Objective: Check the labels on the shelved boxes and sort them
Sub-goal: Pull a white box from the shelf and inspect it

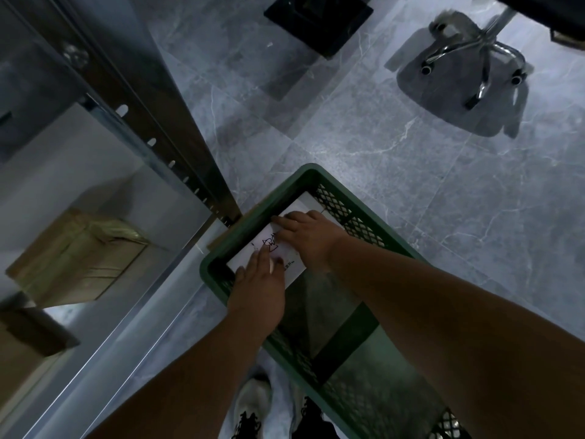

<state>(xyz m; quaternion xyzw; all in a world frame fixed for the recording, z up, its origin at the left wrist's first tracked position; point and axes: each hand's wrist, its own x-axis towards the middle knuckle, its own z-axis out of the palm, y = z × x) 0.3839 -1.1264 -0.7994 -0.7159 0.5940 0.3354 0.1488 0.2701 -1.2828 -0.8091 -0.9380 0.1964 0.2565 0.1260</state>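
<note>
A white box (250,253) with a dark printed drawing lies flat inside a green plastic crate (364,217) on the floor. My left hand (259,289) rests on the box's near end with straight fingers. My right hand (305,236) lies palm down on the box's far half, fingers spread flat. Both forearms reach down into the crate. On the metal shelf at the left sits a taped brown cardboard box (79,258), and the corner of a second brown box (28,337) shows lower left.
The metal shelf upright (177,147) with slots runs diagonally beside the crate. An office chair base (474,61) with castors stands at the upper right. A black square object (316,17) sits at the top. My shoes (253,410) are near the crate on the grey tiled floor.
</note>
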